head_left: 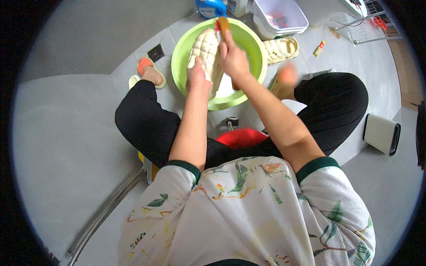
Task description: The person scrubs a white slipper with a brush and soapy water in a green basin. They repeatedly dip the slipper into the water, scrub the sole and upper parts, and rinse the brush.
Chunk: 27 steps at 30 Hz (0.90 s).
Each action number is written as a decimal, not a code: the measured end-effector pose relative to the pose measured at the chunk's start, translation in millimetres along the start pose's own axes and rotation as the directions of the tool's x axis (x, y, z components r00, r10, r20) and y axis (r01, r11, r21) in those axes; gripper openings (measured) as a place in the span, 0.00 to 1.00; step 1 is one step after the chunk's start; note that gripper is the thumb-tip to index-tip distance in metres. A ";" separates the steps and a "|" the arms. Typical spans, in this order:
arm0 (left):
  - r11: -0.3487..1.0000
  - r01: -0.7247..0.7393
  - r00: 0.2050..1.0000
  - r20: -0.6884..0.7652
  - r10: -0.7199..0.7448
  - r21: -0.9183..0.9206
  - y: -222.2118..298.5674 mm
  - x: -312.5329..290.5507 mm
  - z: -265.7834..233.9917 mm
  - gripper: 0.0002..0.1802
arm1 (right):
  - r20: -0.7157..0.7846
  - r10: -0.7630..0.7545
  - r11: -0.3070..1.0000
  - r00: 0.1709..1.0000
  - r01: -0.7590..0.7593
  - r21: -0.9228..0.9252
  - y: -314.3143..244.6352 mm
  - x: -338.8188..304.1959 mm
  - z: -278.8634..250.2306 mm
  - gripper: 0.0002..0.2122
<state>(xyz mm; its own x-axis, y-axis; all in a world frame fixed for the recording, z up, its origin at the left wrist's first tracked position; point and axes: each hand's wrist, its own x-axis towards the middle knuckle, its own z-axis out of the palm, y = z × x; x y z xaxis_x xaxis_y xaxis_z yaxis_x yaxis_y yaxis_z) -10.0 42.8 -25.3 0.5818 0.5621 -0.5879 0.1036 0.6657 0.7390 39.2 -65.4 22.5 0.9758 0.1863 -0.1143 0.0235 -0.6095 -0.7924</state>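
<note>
My left hand is closed on a cream padded slipper, holding it tilted over a light green basin. Fingers of my right hand wrap round the brown handle of a brush. The brush lies against the far right side of the slipper, with a bit of red showing beside it; its bristles are hidden from me. Something white shows in the bottom of the basin, too covered to make out. A second cream slipper rests on the floor just right of the basin.
Beyond the basin stand a blue bottle, a white bottle and a white tub. At right are a wire rack, a small yellow-and-red tool and a white box. A red seat shows beneath me.
</note>
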 end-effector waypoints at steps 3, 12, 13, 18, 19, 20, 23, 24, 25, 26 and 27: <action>0.974 0.070 0.993 0.106 -0.048 -0.214 11.7 1.7 -5.6 0.20 | 0.032 -0.119 0.987 0.992 0.115 0.109 18.7 -52.0 9.3 0.25; 0.972 0.071 0.990 0.136 -0.041 -0.225 14.7 4.7 -14.9 0.20 | 0.048 -0.067 0.996 0.997 0.064 0.061 9.1 -26.7 9.6 0.27; 0.950 0.080 0.985 0.171 -0.029 -0.301 17.9 3.7 -15.3 0.21 | 0.045 -0.136 0.989 0.990 0.132 0.069 18.7 -40.7 16.2 0.28; 0.975 0.137 0.985 0.131 -0.114 -0.177 7.9 15.8 -27.1 0.22 | 0.058 -0.121 0.989 0.991 0.115 0.096 16.9 -62.4 10.1 0.28; 0.964 0.153 0.981 0.154 -0.121 -0.218 5.7 14.3 -29.0 0.22 | 0.061 -0.081 0.994 0.995 0.076 0.077 18.1 -53.2 13.1 0.27; 0.952 0.166 0.975 0.186 -0.120 -0.257 9.3 13.8 -26.4 0.22 | 0.055 -0.046 0.997 0.997 0.042 0.062 15.0 -37.5 15.6 0.27; 0.946 0.211 0.956 0.251 -0.148 -0.246 16.6 7.6 -24.1 0.22 | 0.052 0.056 0.995 0.997 -0.060 0.083 10.2 2.7 10.2 0.25; 0.938 0.238 0.941 0.300 -0.158 -0.252 16.6 6.0 -23.5 0.22 | 0.051 0.057 0.996 0.997 -0.060 0.069 14.6 7.3 8.8 0.25; 0.930 0.264 0.923 0.348 -0.166 -0.257 17.6 4.9 -22.9 0.22 | 0.049 0.057 0.997 0.997 -0.060 0.054 20.0 11.4 7.4 0.25; 0.931 0.259 0.902 0.410 -0.138 -0.257 14.6 11.6 -27.4 0.22 | 0.064 0.072 0.994 0.995 -0.077 0.075 31.3 13.7 11.2 0.24; 0.923 0.266 0.897 0.423 -0.131 -0.278 14.1 9.8 -23.3 0.22 | 0.040 0.072 0.997 0.997 -0.073 0.024 50.4 16.9 16.2 0.24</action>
<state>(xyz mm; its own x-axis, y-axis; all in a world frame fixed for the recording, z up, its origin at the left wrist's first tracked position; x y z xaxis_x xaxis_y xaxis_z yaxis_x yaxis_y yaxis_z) -21.6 69.1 -28.3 0.8495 0.2092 -0.4843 0.0259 0.9004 0.4342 53.4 -80.4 -29.1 0.9655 0.1725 -0.1953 -0.0532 -0.6032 -0.7958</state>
